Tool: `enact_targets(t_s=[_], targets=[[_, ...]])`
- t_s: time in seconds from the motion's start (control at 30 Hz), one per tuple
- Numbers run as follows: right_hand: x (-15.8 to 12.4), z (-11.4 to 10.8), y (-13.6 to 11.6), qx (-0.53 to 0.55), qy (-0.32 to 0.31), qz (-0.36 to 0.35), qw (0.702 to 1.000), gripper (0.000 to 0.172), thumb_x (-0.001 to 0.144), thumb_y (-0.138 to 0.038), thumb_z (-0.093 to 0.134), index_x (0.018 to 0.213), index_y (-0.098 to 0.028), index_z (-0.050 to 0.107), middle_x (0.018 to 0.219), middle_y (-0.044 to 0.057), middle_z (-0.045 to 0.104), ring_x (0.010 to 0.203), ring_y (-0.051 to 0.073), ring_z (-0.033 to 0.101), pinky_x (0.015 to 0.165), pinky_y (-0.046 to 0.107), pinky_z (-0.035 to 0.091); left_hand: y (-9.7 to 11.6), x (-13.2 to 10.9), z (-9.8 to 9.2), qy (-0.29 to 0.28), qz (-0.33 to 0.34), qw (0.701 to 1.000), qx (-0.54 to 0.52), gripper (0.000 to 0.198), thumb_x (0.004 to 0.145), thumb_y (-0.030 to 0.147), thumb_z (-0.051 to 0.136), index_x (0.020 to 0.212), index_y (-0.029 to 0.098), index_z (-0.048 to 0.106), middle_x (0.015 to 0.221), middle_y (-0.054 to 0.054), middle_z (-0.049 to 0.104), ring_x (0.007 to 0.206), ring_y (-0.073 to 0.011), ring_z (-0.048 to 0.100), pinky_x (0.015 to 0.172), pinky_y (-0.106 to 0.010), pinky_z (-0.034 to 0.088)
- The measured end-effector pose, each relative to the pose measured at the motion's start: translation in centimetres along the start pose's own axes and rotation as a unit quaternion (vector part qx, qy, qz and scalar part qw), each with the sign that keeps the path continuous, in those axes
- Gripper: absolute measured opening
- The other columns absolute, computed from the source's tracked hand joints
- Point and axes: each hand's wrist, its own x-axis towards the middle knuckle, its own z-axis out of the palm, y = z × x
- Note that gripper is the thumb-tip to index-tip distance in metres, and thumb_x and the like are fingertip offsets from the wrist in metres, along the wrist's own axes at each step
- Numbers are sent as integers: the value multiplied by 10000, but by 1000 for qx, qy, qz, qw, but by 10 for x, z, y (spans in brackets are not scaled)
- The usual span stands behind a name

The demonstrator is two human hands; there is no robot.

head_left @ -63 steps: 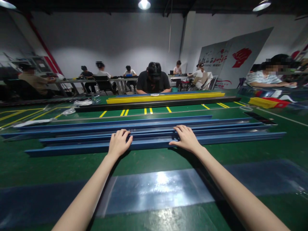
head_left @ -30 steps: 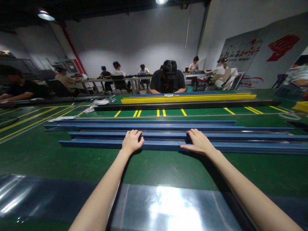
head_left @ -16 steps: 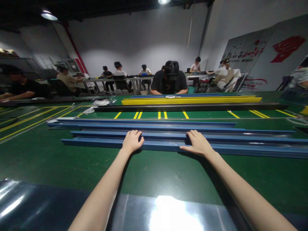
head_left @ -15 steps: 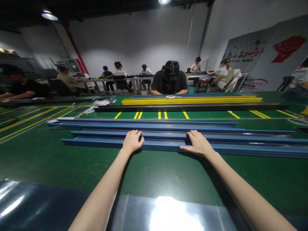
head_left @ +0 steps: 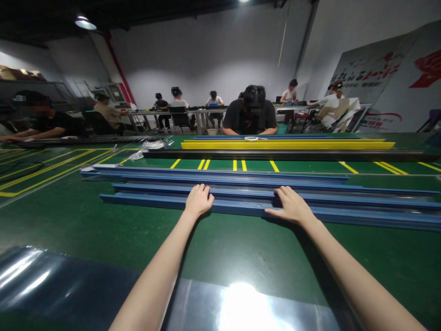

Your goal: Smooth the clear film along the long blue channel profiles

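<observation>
Green table point(head_left: 138, 230), person point(head_left: 250, 115) at the far edge! Left hand point(head_left: 199, 201) on near rail point(head_left: 237, 208) — can't tell how tight — right hand point(head_left: 293, 205) spread wide there.

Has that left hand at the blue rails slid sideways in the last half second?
No, not visibly: the left hand stays lined up below the same paired yellow stripes; the whole view has shifted.

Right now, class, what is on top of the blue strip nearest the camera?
The left hand and right hand lie over the blue strip. Whatever is directly beneath the palms is covered and cannot be seen.
</observation>
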Motion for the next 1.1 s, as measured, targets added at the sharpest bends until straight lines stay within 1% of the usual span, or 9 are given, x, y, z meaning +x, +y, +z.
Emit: enact_targets(t_s=[0.37,0.6,0.73,0.83,0.97,1.1], targets=[[0,-2,-4,-10,-4,6,1000,635,679,-716,390,925,-148,535,881,128,538,871,268,484,766,386,394,2,0,2,3,-13,1000,-7,289,805,248,355,899,111,592,884,-134,578,854,-251,510,810,-361,384],[-3,-3,-5,9,5,9,1000,608,671,-696,424,933,-160,545,874,119,546,863,265,483,754,394,396,4,-1,0,3,-24,1000,-11,264,800,242,364,866,143,600,870,-112,583,849,-238,512,809,-354,389],[-7,-7,-6,9,6,10,1000,579,674,-686,437,936,-181,544,876,105,546,874,261,487,766,384,399,7,-4,-2,4,-30,999,-23,272,802,231,352,866,148,603,864,-114,586,840,-241,513,801,-365,391],[-12,-10,-5,9,3,10,1000,595,674,-689,438,944,-168,540,882,109,546,872,255,490,776,374,403,10,-8,-4,5,-33,999,-30,288,809,233,341,878,138,604,870,-123,586,845,-244,512,807,-367,389],[-18,-13,-4,15,3,9,1000,594,674,-676,453,954,-160,542,901,113,551,864,252,491,755,366,409,14,-13,-7,4,-33,999,-29,289,810,245,351,885,135,607,871,-120,585,858,-242,511,817,-358,387],[-24,-16,-6,8,2,11,1000,606,685,-667,450,988,-149,536,904,118,552,877,257,488,786,373,398,17,-16,-10,0,-34,999,-32,286,805,256,367,903,137,608,884,-115,586,873,-241,508,827,-356,385]])
